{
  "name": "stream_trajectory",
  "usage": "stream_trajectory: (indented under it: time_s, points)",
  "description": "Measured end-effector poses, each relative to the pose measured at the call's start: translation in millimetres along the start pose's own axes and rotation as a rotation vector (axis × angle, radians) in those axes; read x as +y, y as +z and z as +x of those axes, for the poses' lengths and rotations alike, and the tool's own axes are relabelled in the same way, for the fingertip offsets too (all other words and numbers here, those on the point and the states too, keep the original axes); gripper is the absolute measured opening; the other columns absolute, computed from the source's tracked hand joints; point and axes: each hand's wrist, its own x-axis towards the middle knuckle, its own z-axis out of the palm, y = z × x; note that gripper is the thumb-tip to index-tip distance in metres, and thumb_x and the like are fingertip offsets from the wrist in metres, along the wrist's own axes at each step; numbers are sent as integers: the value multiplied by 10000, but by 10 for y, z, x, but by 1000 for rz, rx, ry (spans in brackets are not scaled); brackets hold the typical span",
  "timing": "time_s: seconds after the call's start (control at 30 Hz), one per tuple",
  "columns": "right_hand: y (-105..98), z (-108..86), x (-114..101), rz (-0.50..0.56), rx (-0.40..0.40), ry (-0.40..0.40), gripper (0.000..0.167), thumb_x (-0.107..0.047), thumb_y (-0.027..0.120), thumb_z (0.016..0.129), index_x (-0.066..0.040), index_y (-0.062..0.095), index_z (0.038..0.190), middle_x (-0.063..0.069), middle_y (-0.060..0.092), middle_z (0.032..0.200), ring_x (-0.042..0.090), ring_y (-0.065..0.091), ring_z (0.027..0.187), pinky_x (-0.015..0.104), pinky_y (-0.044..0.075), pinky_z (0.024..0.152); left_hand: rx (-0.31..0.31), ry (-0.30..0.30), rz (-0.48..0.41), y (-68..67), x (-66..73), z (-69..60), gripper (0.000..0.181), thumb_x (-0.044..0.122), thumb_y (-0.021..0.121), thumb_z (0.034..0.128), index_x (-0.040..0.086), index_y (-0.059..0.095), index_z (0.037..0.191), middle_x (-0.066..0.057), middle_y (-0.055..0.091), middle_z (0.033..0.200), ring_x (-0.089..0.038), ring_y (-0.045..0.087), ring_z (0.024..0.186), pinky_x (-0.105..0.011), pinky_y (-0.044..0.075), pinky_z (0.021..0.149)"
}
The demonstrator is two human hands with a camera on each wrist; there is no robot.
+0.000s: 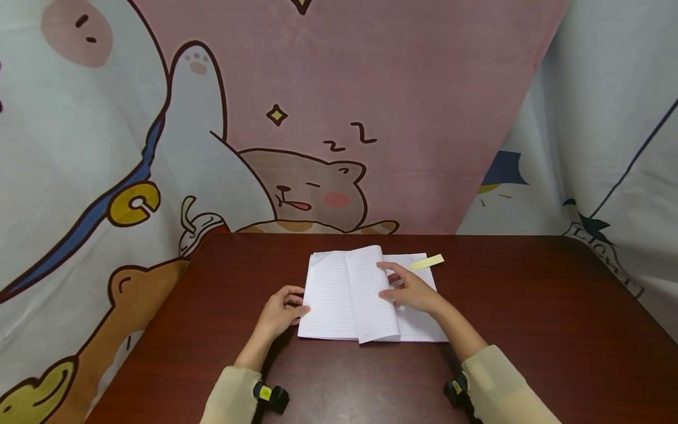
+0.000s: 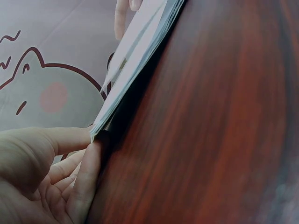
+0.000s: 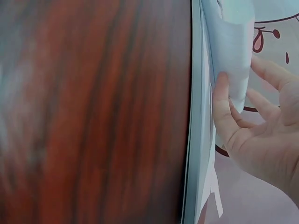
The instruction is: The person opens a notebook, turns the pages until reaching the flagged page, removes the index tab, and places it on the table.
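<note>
An open notebook (image 1: 331, 300) with lined white pages lies on the table. My left hand (image 1: 279, 312) grips its left edge; in the left wrist view the thumb and a finger (image 2: 85, 182) pinch the corner of the page stack. A lifted page (image 1: 371, 294) stands curled over near the middle of the notebook. My right hand (image 1: 413, 288) holds this page by its free edge, thumb on one side and fingers on the other in the right wrist view. A pale yellow sticky strip (image 1: 428, 262) juts out past the notebook's upper right edge.
The dark reddish-brown table (image 1: 529, 306) extends around the notebook on all sides. Behind it hangs a pink and white cloth (image 1: 424, 118) with cartoon animals. Black wrist cameras (image 1: 272, 397) sit at both sleeves, close above the tabletop.
</note>
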Motion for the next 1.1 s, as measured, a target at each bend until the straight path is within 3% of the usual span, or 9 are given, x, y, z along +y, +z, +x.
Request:
stream_trajectory:
  time_s: [0.2,0.6,1.1]
  points:
    - [74,23,-17,17,33,-7,755,-139,739,894,-70,317,1517,307,533,1236,180,600,829,292,547,652,-2,-4,12,1,-12,8,378,61,752,869,28,623,1222,-158,702,1043,-144,650,761,-342,604,692]
    - [180,47,-54,22,61,-12,477,-130,734,886,-29,536,1307,222,552,1140,196,560,849,286,501,626,-3,-2,8,0,-41,36,376,54,747,866,43,626,1222,-140,708,1037,-143,654,748,-344,605,700]
    - [199,39,-104,51,27,-38,481,-172,686,926,-4,560,1358,253,570,1200,203,621,930,341,594,733,7,11,-17,12,-39,44,363,28,749,853,15,630,1196,-157,712,1007,-136,662,739,-324,593,662]
